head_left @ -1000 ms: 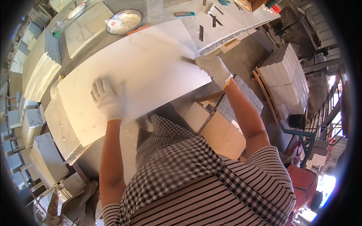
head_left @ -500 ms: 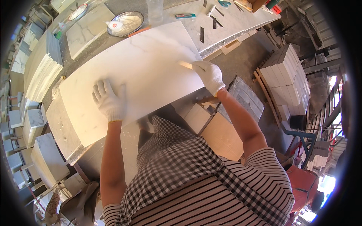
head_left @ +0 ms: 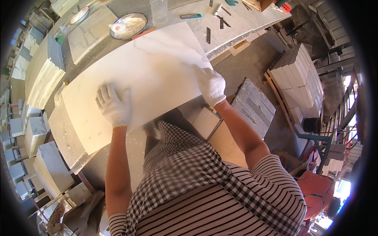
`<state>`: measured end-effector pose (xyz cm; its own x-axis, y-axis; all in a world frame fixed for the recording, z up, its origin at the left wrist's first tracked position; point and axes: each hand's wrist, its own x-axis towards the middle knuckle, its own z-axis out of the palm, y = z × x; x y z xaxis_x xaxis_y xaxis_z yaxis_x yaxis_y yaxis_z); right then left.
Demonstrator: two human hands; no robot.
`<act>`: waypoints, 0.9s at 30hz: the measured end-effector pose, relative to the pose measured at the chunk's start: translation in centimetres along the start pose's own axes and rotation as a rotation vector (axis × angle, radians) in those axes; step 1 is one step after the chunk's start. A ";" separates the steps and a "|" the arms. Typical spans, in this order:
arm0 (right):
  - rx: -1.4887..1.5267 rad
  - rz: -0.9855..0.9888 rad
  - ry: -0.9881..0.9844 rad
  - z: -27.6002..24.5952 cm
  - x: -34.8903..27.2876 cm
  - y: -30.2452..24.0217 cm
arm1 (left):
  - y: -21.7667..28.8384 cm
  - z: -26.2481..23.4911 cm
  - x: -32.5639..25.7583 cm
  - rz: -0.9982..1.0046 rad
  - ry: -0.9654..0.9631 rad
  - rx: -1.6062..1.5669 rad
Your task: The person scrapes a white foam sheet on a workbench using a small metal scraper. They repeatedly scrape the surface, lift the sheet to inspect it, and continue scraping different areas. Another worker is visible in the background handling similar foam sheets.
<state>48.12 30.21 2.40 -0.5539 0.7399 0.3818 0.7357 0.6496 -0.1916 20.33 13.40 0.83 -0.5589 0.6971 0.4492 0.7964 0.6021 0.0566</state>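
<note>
A large white marble slab with faint grey veins lies across the table before me. My left hand, in a white knitted glove, rests flat on its left part with the fingers spread and the thumb apart. At the right edge of the slab, my right hand, gloved the same way, is closed with its fingers curled downward. The pale, flat stick it grips is almost wholly hidden by the glove and blurred now. Light greyish smears of dust show on the slab near the right hand.
Beyond the slab are a bowl of white paste with a small bottle, a teal cutter and dark metal strips. Stacked slabs stand left; a pallet of white blocks stands right. Another person is behind at right.
My right hand has slid toward me and slightly left along the slab's edge, and the stick that stuck out of it is now covered. My left hand stays put.
</note>
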 end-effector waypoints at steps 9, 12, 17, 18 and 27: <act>-0.094 0.054 -0.263 1.1 -0.1 -1.5 | 0.1 -0.1 -0.1 -0.003 -0.015 -0.002; -0.135 0.045 -0.268 1.2 0.1 -1.5 | 0.1 -0.1 -0.1 -0.012 -0.005 -0.001; -0.111 0.038 -0.220 1.2 -0.1 -1.5 | -0.1 -0.3 0.0 -0.008 -0.054 -0.021; -0.076 0.033 -0.136 1.2 -0.3 -1.5 | -0.1 -0.4 0.0 0.002 -0.040 -0.011; 0.407 -0.218 0.056 0.4 -5.5 -8.0 | -0.2 -0.2 -0.2 -0.002 -0.062 -0.009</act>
<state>45.15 20.97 1.47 -0.6486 0.5750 0.4987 0.3854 0.8131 -0.4362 20.30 13.04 0.85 -0.5734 0.7189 0.3930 0.7973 0.5999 0.0658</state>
